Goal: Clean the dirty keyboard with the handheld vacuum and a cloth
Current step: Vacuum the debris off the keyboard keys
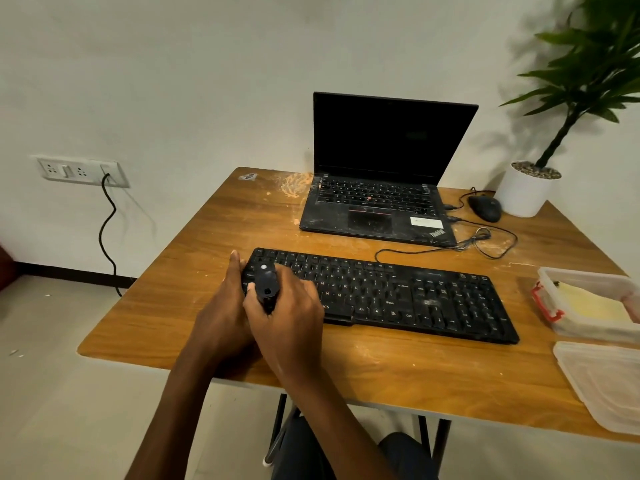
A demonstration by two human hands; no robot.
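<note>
Handheld vacuum (265,284): likely light, rigid; right hand (289,320) grips its body, over left end of keyboard (398,292); left hand (221,303) pressed alongside, hold unclear.

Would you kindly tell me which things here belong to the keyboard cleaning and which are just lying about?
In use: keyboard, handheld vacuum in the right hand, left hand at the keyboard's end.
Lying about: laptop, mouse, potted plant, plastic box (yellow contents, maybe the cloth), lid.

Scuffed, dusty wooden table (173,306). Black keyboard (415,296) right under the right hand (287,306), open laptop (374,202) beyond it, mouse (485,208) and potted plant (524,194) further back-right, plastic tub (588,306) and lid (602,382) way off right.
</note>
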